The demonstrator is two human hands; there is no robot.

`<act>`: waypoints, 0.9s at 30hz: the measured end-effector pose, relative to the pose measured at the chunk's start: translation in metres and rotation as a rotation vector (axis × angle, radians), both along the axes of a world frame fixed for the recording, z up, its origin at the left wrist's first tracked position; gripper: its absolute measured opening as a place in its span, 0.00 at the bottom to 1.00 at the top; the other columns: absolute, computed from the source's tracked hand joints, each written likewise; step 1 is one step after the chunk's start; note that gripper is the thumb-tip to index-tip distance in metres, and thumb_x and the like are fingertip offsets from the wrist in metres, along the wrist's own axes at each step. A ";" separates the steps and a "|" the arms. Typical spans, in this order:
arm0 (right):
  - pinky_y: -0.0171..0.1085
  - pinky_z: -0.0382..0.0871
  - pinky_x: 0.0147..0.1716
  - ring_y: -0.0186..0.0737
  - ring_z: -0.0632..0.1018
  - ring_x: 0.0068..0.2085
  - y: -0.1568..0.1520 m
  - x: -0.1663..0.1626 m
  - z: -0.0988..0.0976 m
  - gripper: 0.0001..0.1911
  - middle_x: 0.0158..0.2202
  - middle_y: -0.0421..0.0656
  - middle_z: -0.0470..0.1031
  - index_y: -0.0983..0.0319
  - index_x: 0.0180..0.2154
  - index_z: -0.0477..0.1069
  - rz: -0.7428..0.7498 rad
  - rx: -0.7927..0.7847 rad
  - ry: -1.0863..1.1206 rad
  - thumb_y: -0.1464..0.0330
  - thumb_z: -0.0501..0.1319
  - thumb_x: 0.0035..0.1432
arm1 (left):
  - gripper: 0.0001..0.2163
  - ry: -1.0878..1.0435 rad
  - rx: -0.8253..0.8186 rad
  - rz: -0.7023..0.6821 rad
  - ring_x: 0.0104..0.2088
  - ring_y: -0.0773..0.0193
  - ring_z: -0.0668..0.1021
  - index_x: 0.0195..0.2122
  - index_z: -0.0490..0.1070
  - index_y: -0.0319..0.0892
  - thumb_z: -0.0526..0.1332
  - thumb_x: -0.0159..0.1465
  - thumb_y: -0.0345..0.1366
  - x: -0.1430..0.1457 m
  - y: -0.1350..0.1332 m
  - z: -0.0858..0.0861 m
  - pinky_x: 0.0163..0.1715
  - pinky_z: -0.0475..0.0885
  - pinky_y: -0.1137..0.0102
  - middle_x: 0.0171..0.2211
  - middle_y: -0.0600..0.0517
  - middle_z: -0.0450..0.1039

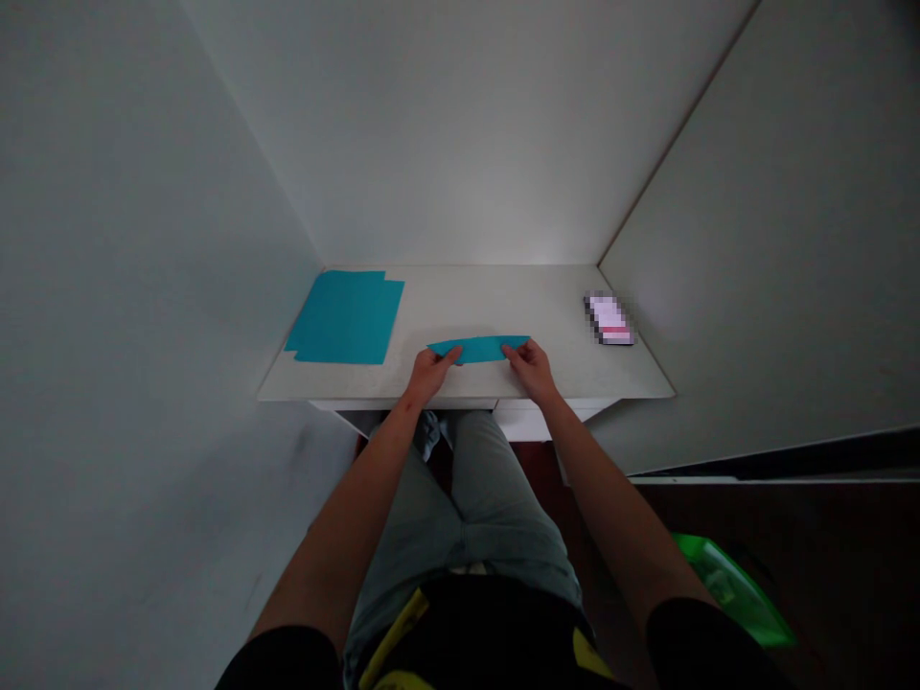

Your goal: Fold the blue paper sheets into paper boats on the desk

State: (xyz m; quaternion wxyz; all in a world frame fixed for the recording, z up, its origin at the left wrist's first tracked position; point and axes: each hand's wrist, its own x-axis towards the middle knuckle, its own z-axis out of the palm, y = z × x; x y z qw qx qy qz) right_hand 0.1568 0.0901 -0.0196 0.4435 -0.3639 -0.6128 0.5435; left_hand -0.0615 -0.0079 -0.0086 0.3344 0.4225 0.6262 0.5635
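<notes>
A narrow piece of blue paper (481, 350) is held between my two hands, just above the front part of the white desk. My left hand (429, 372) pinches its left end, thumb on the near face. At the other end, my right hand (533, 370) grips the paper between thumb and fingers. Whether the paper is folded or a single strip I cannot tell. To the left on the desk lie overlapping blue paper sheets (347, 318), flat and slightly out of line with one another.
The white desk (495, 297) stands in a corner, with walls behind it and on both sides. A phone (609, 319), blurred out, lies at its right edge. Below the desktop is a drawer front (523, 422). A green plastic container (737, 589) sits on the dark floor at lower right.
</notes>
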 end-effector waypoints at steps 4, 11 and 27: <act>0.38 0.60 0.23 0.36 0.66 0.22 0.002 0.000 -0.003 0.30 0.20 0.36 0.66 0.55 0.29 0.65 -0.018 0.021 0.002 0.36 0.65 0.58 | 0.34 0.022 -0.054 0.066 0.22 0.61 0.75 0.19 0.69 0.45 0.55 0.67 0.70 0.001 -0.001 0.003 0.30 0.72 0.65 0.17 0.50 0.71; 0.38 0.63 0.24 0.36 0.67 0.23 0.002 0.001 -0.003 0.27 0.20 0.35 0.64 0.56 0.29 0.67 -0.073 0.044 0.045 0.40 0.62 0.64 | 0.34 0.021 -0.052 0.096 0.19 0.64 0.71 0.21 0.65 0.46 0.50 0.69 0.71 0.004 -0.006 0.008 0.25 0.68 0.67 0.16 0.53 0.66; 0.36 0.63 0.24 0.35 0.69 0.23 -0.011 0.004 0.001 0.26 0.24 0.35 0.76 0.55 0.49 0.79 0.212 0.046 -0.070 0.49 0.76 0.52 | 0.34 -0.110 0.058 0.226 0.20 0.64 0.71 0.29 0.64 0.47 0.49 0.65 0.77 -0.002 -0.004 -0.004 0.20 0.65 0.69 0.20 0.55 0.66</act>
